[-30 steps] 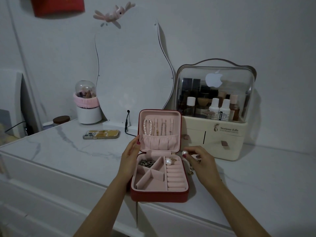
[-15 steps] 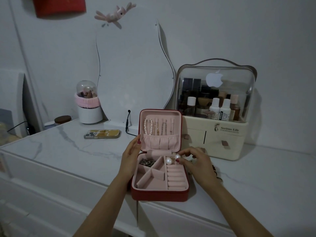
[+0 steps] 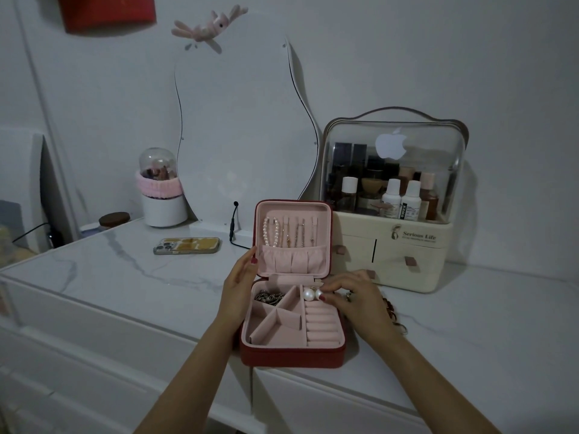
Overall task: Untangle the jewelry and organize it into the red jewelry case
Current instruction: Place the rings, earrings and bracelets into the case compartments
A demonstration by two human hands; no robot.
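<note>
Over the case (image 3: 293,355) now, right hand (image 3: 360,300) has come in from the tabletop (image 3: 125,277), curled fingers (image 3: 332,288) pinching a pearl (image 3: 319,292) beside a second pearl (image 3: 308,295) at the ring rolls. Left hand (image 3: 239,283), fingers straight, rests against the lid. Chains (image 3: 268,297) fill one compartment; an organizer (image 3: 391,245) stands behind.

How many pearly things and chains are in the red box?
Pearl bracelet hanging in the lid: 1
Thin chains hanging in the lid: about 4
Big pearls by the right hand: 2
Tangled dark chain pile: 1
Total: about 8
</note>
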